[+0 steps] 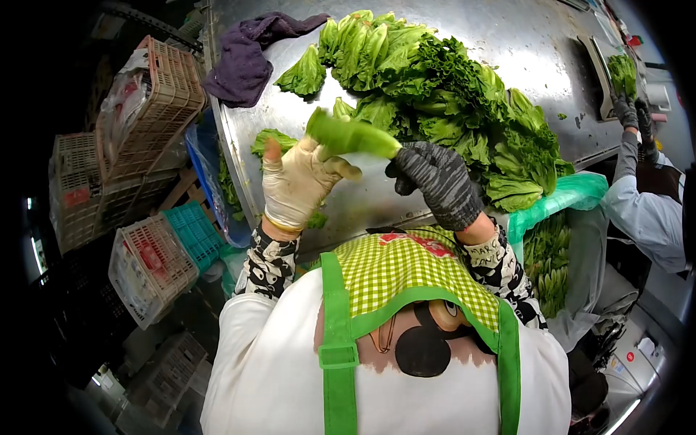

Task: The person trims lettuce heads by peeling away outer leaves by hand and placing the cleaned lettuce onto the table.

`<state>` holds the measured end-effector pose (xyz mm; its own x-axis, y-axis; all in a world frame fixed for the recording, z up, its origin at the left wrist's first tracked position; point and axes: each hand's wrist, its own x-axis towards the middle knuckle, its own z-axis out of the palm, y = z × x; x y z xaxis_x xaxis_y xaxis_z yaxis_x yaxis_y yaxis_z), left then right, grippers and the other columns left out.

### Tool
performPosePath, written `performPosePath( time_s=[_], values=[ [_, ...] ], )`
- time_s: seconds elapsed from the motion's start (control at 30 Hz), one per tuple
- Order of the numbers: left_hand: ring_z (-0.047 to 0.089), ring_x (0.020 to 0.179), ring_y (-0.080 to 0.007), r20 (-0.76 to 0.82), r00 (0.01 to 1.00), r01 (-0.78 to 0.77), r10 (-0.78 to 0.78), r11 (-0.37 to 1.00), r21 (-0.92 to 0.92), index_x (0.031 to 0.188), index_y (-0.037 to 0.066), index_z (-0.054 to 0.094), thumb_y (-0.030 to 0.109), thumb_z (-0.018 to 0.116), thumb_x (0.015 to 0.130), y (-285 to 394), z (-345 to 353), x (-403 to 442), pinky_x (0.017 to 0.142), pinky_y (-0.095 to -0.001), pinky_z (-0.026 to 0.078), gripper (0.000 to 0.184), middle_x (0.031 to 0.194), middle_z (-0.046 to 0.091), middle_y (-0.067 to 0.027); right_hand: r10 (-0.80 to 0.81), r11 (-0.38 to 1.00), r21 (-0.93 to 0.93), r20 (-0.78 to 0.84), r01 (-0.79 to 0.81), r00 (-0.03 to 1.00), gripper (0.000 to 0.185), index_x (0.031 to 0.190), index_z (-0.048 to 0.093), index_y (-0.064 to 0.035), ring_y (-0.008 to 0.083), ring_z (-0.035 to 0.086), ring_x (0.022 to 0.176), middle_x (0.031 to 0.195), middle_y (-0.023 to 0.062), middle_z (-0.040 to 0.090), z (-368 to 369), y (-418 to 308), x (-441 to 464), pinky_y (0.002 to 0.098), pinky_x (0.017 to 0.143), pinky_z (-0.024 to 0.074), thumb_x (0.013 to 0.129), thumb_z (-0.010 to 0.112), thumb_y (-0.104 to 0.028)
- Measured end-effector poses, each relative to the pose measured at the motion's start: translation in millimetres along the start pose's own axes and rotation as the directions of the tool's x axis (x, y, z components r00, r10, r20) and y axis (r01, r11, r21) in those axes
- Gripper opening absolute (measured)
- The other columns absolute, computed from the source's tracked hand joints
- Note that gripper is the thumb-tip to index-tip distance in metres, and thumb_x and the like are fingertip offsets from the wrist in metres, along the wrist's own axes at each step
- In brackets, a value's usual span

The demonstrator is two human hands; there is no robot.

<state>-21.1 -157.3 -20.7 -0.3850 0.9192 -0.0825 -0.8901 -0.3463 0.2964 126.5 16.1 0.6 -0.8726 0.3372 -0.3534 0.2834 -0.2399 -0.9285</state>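
A green lettuce leaf (351, 136), a little blurred, is held above the near edge of the metal table. My right hand (438, 177), in a dark grey knit glove, pinches its pale stem end. On the other side, my left hand (293, 181) wears a cream glove with bare fingertips showing. Its thumb and fingers are spread just below the leafy end; whether they touch the leaf is hard to tell. Beyond both hands lies a large heap of lettuce (435, 94). One separate lettuce bunch (303, 75) rests left of the heap.
A purple cloth (243, 58) lies on the metal table (522, 43) at its left corner. Stacked plastic crates (148, 109) stand left. At right, a green-lined bag (558, 194) holds more greens. A co-worker's gloved hands (629, 109) hold lettuce by a tray (598, 76).
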Motion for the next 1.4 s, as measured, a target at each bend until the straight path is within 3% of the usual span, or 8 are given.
performPosePath(
  time_s=[0.2, 0.4, 0.5, 0.83, 1.03, 1.3, 1.37, 1.4],
  values=[
    [0.056, 0.111, -0.0301, -0.09, 0.994, -0.006, 0.056, 0.88, 0.476, 0.136, -0.009, 0.032, 0.052, 0.059, 0.085, -29.3, -25.6, -2.3, 0.093, -0.0371, 0.046, 0.084, 0.13, 0.048, -0.0234, 0.151, 0.962, 0.232, -0.006, -0.146, 0.989, 0.036, 0.093, 0.066, 0.0013, 0.0108, 0.059, 0.055, 0.074, 0.0072, 0.066, 6.1, 11.4, -2.1, 0.023, 0.052, 0.0475, 0.095, 0.053, -0.033],
    [0.053, 0.115, -0.0272, -0.149, 0.988, -0.014, 0.04, 0.985, 0.173, 0.128, -0.008, 0.044, 0.033, 0.06, 0.09, -51.8, -8.6, 2.6, 0.103, -0.0376, 0.036, 0.058, 0.128, 0.051, -0.0209, 0.317, 0.837, 0.423, 0.143, -0.348, 0.938, 0.04, 0.091, 0.066, 0.0007, 0.0108, 0.058, 0.054, 0.07, 0.0063, 0.065, 23.4, 22.2, -1.7, 0.0211, 0.05, 0.0448, 0.095, 0.052, -0.036],
    [0.054, 0.113, -0.0255, -0.302, 0.953, -0.009, 0.011, 1.0, 0.006, 0.118, -0.005, 0.056, 0.022, 0.057, 0.093, -56.7, -17.8, 1.5, 0.101, -0.0381, 0.039, 0.036, 0.12, 0.059, -0.0172, 0.286, 0.908, 0.28, 0.125, -0.311, 0.95, 0.041, 0.09, 0.065, 0.0011, 0.0124, 0.058, 0.051, 0.068, 0.0079, 0.064, 21.2, 19.7, -4.4, 0.0218, 0.048, 0.0448, 0.096, 0.051, -0.037],
    [0.058, 0.104, -0.0232, -0.339, 0.941, -0.034, 0.012, 0.998, -0.057, 0.116, 0.003, 0.056, 0.022, 0.057, 0.092, -53.3, -27.4, 0.3, 0.094, -0.0393, 0.042, 0.031, 0.111, 0.062, -0.0124, 0.191, 0.943, 0.3, -0.144, -0.141, 0.971, 0.034, 0.097, 0.064, 0.0002, 0.0121, 0.06, 0.062, 0.081, 0.0082, 0.065, 15.0, 31.0, 1.6, 0.0237, 0.053, 0.0492, 0.097, 0.051, -0.031],
    [0.059, 0.093, -0.0193, -0.39, 0.918, -0.058, 0.069, 0.998, 0.039, 0.11, 0.004, 0.059, 0.016, 0.061, 0.089, -59.8, -26.6, -0.1, 0.083, -0.0351, 0.046, 0.024, 0.104, 0.063, -0.0086, -0.317, 0.893, -0.383, -0.16, 0.237, 0.935, 0.018, 0.098, 0.066, 0.0007, 0.0208, 0.063, 0.077, 0.092, 0.0128, 0.065, 24.0, 36.5, 9.5, 0.0318, 0.071, 0.0505, 0.087, 0.063, -0.013],
    [0.058, 0.075, -0.0134, -0.461, 0.866, -0.045, 0.193, 0.949, 0.312, 0.103, 0.005, 0.06, 0.001, 0.07, 0.08, -61.0, -11.8, -4.9, 0.065, -0.0261, 0.049, 0.026, 0.09, 0.064, -0.0043, -0.565, 0.542, -0.684, 0.132, 0.488, 0.814, 0.016, 0.099, 0.062, 0.0005, 0.0204, 0.06, 0.072, 0.084, 0.0108, 0.062, 26.9, 46.0, 9.4, 0.0303, 0.065, 0.0503, 0.085, 0.062, -0.008],
    [0.059, 0.077, -0.0129, -0.432, 0.828, -0.091, 0.357, 0.846, 0.525, 0.104, 0.003, 0.06, 0.0, 0.07, 0.08, -69.6, -9.0, -5.0, 0.066, -0.0252, 0.05, 0.027, 0.089, 0.064, -0.0045, -0.573, 0.464, -0.734, 0.179, 0.497, 0.8, 0.014, 0.098, 0.061, 0.0003, 0.0182, 0.06, 0.07, 0.084, 0.0095, 0.062, 27.2, 59.1, 12.4, 0.0287, 0.063, 0.0507, 0.088, 0.059, -0.009],
    [0.059, 0.078, -0.0127, -0.404, 0.805, -0.107, 0.434, 0.777, 0.621, 0.104, 0.003, 0.06, 0.0, 0.07, 0.08, -74.3, -7.7, -6.6, 0.067, -0.0248, 0.051, 0.027, 0.088, 0.064, -0.0045, -0.433, 0.764, -0.538, -0.019, 0.356, 0.901, 0.013, 0.096, 0.061, -0.0001, 0.0171, 0.06, 0.069, 0.084, 0.0087, 0.062, 26.8, 57.4, 12.7, 0.0278, 0.062, 0.0509, 0.089, 0.058, -0.01]
  ],
)
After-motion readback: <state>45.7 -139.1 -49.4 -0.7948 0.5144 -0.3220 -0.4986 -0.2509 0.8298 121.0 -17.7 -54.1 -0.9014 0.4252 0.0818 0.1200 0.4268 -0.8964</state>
